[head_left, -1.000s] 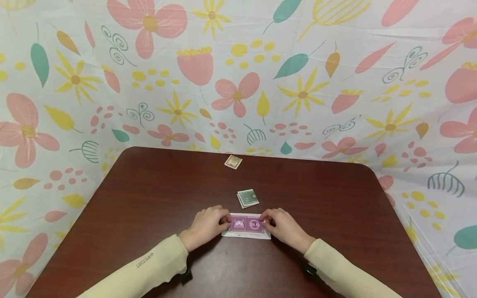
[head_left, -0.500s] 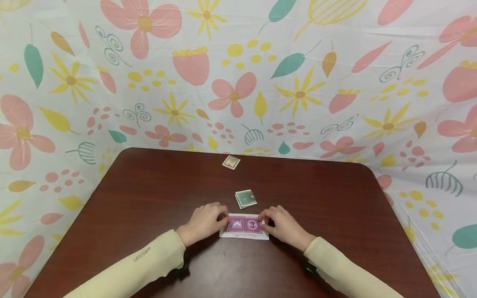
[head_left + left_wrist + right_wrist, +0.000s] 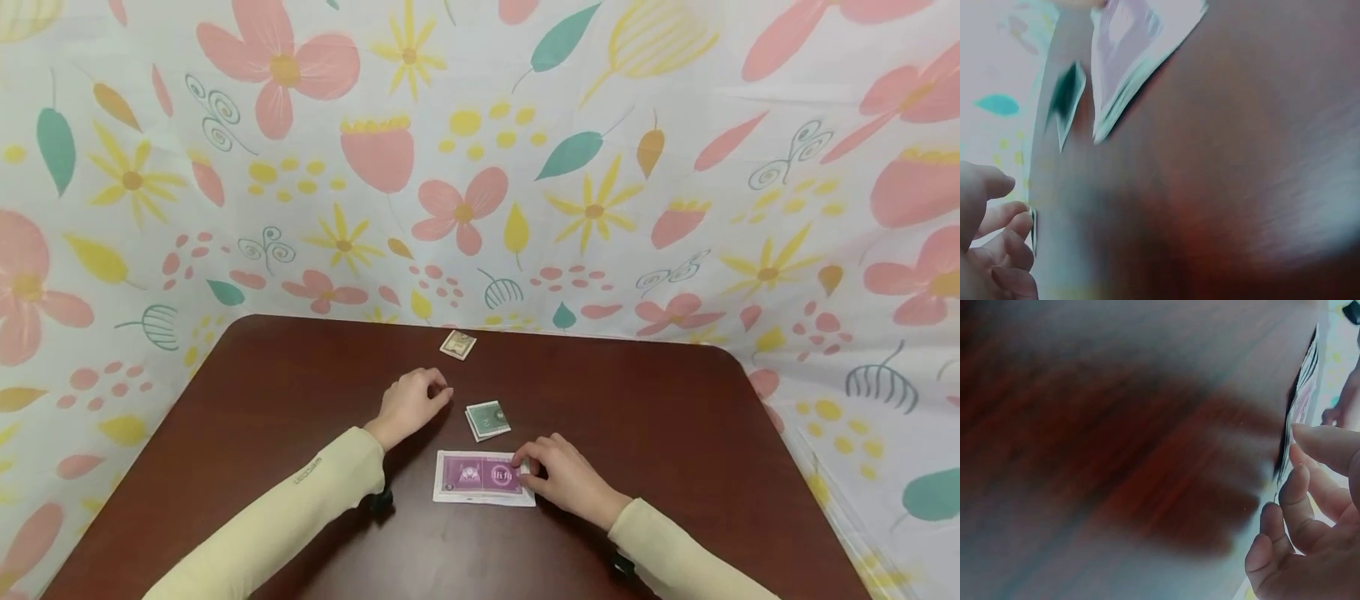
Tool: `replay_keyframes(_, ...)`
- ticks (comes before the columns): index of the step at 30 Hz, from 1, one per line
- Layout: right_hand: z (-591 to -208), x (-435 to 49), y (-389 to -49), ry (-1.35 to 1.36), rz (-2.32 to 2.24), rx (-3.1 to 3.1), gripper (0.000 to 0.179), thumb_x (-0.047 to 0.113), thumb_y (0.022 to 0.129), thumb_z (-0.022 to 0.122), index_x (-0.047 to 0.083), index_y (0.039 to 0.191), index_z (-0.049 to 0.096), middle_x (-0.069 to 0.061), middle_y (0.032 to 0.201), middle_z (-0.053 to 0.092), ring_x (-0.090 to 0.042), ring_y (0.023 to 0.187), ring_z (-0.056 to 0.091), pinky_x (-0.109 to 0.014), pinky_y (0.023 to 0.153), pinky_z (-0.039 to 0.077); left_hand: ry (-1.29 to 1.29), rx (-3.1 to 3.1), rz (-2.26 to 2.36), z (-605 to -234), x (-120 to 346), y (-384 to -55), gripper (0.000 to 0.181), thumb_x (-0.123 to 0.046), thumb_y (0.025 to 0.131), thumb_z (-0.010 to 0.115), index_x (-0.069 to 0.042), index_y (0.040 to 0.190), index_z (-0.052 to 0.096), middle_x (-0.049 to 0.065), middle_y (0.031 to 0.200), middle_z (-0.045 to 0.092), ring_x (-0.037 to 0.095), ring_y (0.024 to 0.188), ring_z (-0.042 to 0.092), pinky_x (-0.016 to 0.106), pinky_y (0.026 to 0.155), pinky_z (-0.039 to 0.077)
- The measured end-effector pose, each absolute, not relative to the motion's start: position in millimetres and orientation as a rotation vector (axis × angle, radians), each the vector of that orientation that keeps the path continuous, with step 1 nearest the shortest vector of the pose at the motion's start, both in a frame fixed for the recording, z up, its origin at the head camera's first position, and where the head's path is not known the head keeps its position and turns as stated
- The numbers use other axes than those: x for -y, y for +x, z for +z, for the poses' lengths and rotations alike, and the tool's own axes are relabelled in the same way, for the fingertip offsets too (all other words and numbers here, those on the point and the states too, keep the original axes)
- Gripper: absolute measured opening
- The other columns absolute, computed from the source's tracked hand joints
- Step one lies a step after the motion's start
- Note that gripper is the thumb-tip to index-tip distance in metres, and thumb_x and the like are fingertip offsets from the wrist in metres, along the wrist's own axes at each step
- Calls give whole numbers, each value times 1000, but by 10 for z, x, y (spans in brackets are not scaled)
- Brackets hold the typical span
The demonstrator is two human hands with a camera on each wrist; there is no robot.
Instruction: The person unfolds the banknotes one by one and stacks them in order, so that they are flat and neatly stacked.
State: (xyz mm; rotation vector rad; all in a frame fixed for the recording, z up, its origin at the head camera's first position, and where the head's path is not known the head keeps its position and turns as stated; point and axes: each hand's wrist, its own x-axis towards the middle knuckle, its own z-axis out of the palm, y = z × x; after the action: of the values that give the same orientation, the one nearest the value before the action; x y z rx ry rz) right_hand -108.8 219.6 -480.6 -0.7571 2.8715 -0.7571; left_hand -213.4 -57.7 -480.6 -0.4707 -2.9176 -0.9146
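A flat stack of paper notes with white margins, topped by a purple printed note [image 3: 468,477], lies on the table near the middle. My right hand [image 3: 573,479] rests its thumb and index fingertips on the stack's right end, other fingers loosely bent. In the right wrist view the thumb tip sits by the stack's edge [image 3: 1305,387]. My left hand [image 3: 411,404] is off the stack, over the table to the left of a folded green note [image 3: 487,420]. Its fingers are loosely bent and hold nothing. The left wrist view shows the green note [image 3: 1067,94] blurred.
A folded tan note [image 3: 457,344] lies at the table's far edge, beyond the left hand. The dark reddish-brown table [image 3: 615,400] has rounded far corners. A flowered white cloth [image 3: 465,167] hangs behind it and along its sides.
My left hand has let go of the stack's left end and moved up and away, toward the tan note. The right hand stays at the right end. The head view has tilted slightly.
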Motion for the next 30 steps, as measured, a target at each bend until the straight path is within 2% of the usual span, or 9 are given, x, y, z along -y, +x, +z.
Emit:
replay_keyframes(7,-4797,-2196,-1038,-776,-756,-2879,15,12,90,81,17,102,74,15,77,49,-7,78,39,-26,67,36,-292,2939,-862,-4868,515,-2510,22,-30,97,74,-11,108,72,6,95,67,27,77,67,47,67,54)
replay_keyframes(12,-4800,-2177,-1031,-789,-746,-2852,14,13,91,80,18,103,74,15,77,49,-7,78,39,-25,69,36,-113,2996,-875,-4874,448,-2689,32,-34,97,74,-9,115,68,10,99,65,31,81,65,48,72,54)
replay_keyframes(21,-4781,-2158,-1053,-833,-737,-2867,15,12,90,81,17,103,74,14,76,50,-7,78,39,-26,69,36,46,3001,-839,-4874,315,-2866,49,-45,93,77,-4,114,64,16,106,64,36,93,67,53,81,56)
replay_keyframes(26,-4781,-2177,-1057,-823,-727,-2867,16,12,91,81,18,104,74,14,77,50,-7,79,40,-26,70,36,103,3053,-802,-4887,258,-2928,66,-52,90,78,1,126,61,19,115,63,39,102,66,55,86,56)
replay_keyframes(30,-4780,-2200,-1065,-805,-734,-2869,16,12,91,80,18,105,74,14,77,50,-7,79,40,-26,70,36,92,3073,-772,-4894,221,-2972,73,-51,89,80,3,132,58,19,119,62,39,105,66,55,87,56)
